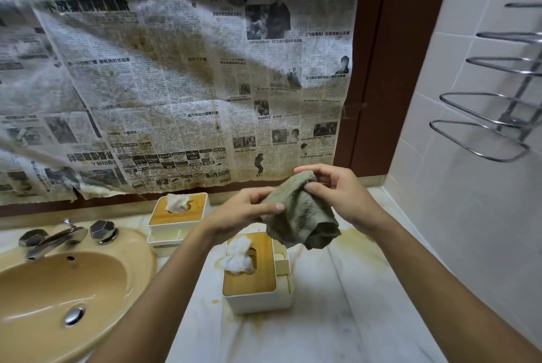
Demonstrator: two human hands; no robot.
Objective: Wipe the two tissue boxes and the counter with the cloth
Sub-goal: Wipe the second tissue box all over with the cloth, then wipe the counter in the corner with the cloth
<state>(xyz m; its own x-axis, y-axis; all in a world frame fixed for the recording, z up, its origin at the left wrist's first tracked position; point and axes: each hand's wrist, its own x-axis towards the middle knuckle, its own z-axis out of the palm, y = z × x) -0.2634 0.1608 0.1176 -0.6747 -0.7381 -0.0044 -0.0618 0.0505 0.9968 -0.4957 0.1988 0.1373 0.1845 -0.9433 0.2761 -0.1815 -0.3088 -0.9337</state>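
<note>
A grey-green cloth (299,213) hangs in the air above the counter, held by both hands. My left hand (243,210) pinches its left edge and my right hand (337,192) grips its top. Below the cloth stands the near tissue box (258,289), white with a wooden lid and a tissue sticking out. The far tissue box (179,213) of the same kind stands by the wall, next to the sink. The white marble counter (322,304) shows yellow-brown stains around the near box and at the right.
A tan sink (58,298) with a chrome tap (55,238) fills the left. Stained newspaper (190,83) covers the wall behind. A chrome wire rack (492,116) juts from the tiled right wall.
</note>
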